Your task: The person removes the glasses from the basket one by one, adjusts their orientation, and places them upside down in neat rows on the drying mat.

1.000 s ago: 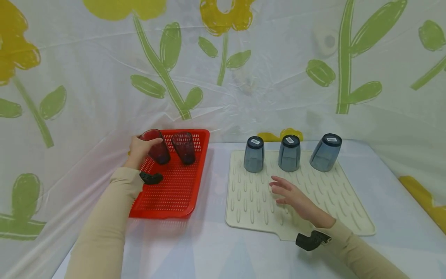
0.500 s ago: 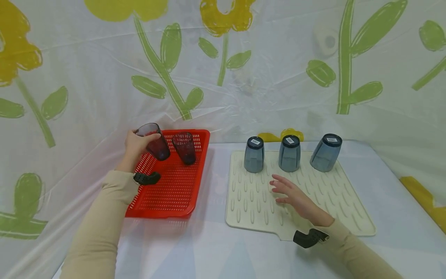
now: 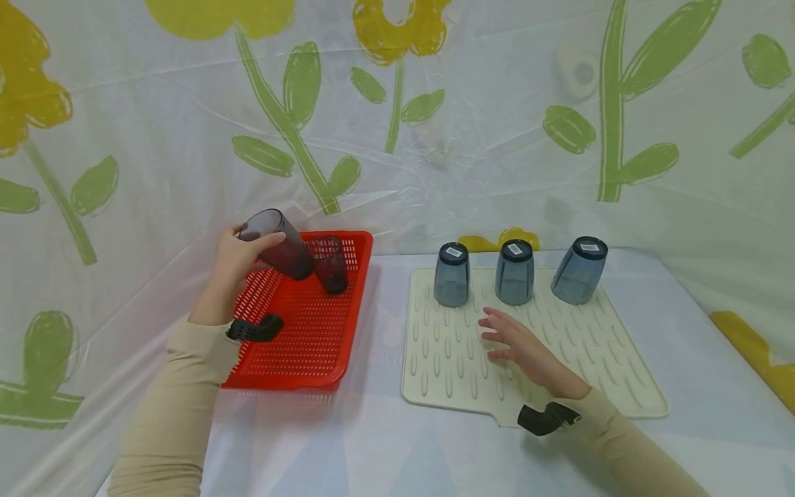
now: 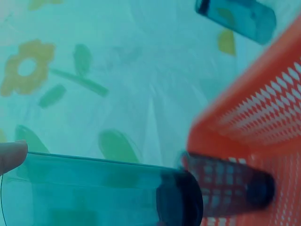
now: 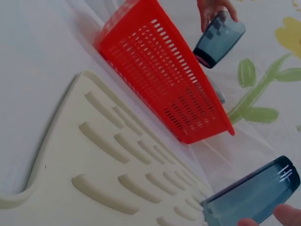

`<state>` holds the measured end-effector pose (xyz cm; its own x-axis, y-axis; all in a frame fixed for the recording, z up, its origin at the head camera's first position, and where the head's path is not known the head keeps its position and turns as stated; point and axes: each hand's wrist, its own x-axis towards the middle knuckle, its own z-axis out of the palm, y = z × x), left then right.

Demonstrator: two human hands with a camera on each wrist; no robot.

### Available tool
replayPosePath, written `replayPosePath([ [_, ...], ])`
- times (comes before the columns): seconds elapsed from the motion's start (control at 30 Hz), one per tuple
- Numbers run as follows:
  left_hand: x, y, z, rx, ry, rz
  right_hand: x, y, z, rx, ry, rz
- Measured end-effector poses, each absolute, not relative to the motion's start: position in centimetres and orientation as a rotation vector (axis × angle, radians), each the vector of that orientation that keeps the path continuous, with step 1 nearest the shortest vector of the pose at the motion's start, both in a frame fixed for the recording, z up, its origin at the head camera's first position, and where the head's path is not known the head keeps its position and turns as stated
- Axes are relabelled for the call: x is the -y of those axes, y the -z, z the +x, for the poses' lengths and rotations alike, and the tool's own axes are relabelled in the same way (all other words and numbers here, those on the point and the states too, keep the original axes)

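My left hand [image 3: 234,259] grips a dark tinted drinking glass [image 3: 287,248] near its rim, tilted with its mouth toward the upper left, over the back left of the red basket [image 3: 355,324]. In the left wrist view the held glass [image 4: 103,190] fills the lower left, a fingertip at its rim. A second glass [image 3: 332,266] leans inside the basket, just right of the held one. My right hand [image 3: 528,352] hovers over the cream drying mat [image 3: 435,359], fingers spread and holding nothing. Blue-grey glasses stand upside down along the mat's back: left [image 3: 452,276], middle [image 3: 515,274] and right [image 3: 577,273], the last tilted.
Behind the table hangs a white curtain [image 3: 484,138] with printed yellow flowers and green leaves. A strip of white tablecloth [image 3: 379,359] separates the basket from the mat. Black wrist cameras sit on both sleeves.
My left hand has lifted the glass up out of the basket, raising it and drawing the wrist slightly left. My right hand has barely moved. The glasses on the mat stay put.
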<state>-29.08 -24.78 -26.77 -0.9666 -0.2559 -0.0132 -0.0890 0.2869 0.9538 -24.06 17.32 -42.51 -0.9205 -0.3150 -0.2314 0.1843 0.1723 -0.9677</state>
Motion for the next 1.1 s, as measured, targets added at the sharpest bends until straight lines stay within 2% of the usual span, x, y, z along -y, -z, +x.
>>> replayPosePath([
  [0.5,19.8,27.2,-27.8,2.243,2.055,0.122,-17.3,41.3,-24.3,-1.980,1.911,-0.119],
  [1.1,14.2,28.5,-27.1,2.179,2.185,0.056,-17.0,40.2,-25.0,-1.913,2.005,-0.148],
])
